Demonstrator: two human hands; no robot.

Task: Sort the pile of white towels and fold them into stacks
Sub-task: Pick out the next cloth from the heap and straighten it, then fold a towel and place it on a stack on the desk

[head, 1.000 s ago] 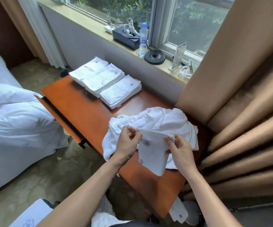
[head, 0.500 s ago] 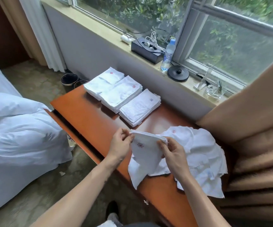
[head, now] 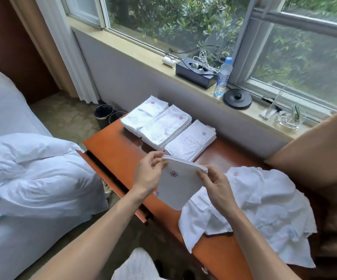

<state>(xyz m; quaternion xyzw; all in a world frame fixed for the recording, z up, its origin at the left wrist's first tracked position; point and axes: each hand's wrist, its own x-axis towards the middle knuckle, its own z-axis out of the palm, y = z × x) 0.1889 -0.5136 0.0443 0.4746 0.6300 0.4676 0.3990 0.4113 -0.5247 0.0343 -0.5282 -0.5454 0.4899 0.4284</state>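
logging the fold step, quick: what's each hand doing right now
Left hand: pinching the top left corner of the folded white towel.
Right hand: pinching the top right corner of the same towel.

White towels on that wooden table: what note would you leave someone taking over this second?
Hands: left hand and right hand each pinch a top corner of one folded white towel with a reddish emblem, held above the orange-brown wooden table.
Done: three stacks of folded white towels sit side by side at the table's far end.
Left: place the held towel on a stack, then sort and fold the crumpled white towel pile at the table's right end.
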